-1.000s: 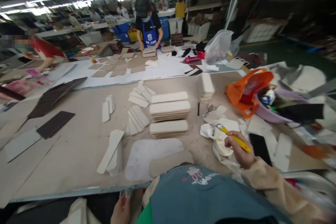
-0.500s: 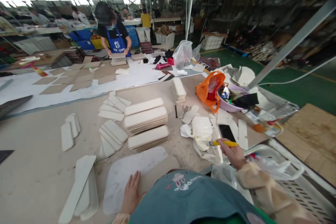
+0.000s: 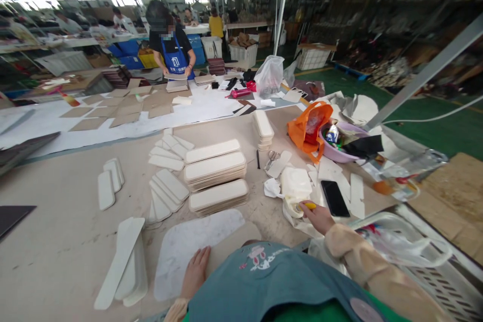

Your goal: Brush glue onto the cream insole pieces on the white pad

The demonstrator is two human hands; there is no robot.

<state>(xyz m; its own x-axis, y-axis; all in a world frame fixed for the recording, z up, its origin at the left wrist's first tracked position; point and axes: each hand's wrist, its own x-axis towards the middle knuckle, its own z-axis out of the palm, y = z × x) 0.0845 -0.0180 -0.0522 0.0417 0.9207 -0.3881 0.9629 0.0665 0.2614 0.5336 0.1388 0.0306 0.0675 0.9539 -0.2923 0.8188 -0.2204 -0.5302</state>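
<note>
My right hand [image 3: 318, 217] is closed round the yellow handle of a brush [image 3: 310, 206]. Its tip is down at a white plastic container [image 3: 296, 184] wrapped in a crumpled bag; the bristles hardly show. My left hand [image 3: 197, 264] lies flat, fingers stretched out, across a pale rounded sheet [image 3: 173, 256] and a beige panel [image 3: 236, 241] close to my apron. Beyond them stand stacks of long cream strips with rounded ends [image 3: 217, 171]. Fanned strips [image 3: 169, 193] lie left of the stacks, and longer strips [image 3: 126, 261] lie left of my left hand.
Right of the container lie a black phone [image 3: 335, 198], scissors [image 3: 272, 158] and scraps. An orange bag [image 3: 309, 128] and a purple basin [image 3: 339, 148] stand behind. A plastic crate [image 3: 433, 276] is at my right. A co-worker in a blue apron [image 3: 176, 60] handles boards across the table.
My right hand has moved left toward the container with the brush, uncovering more of the phone. My left hand stays on the sheet. The view has shifted slightly.
</note>
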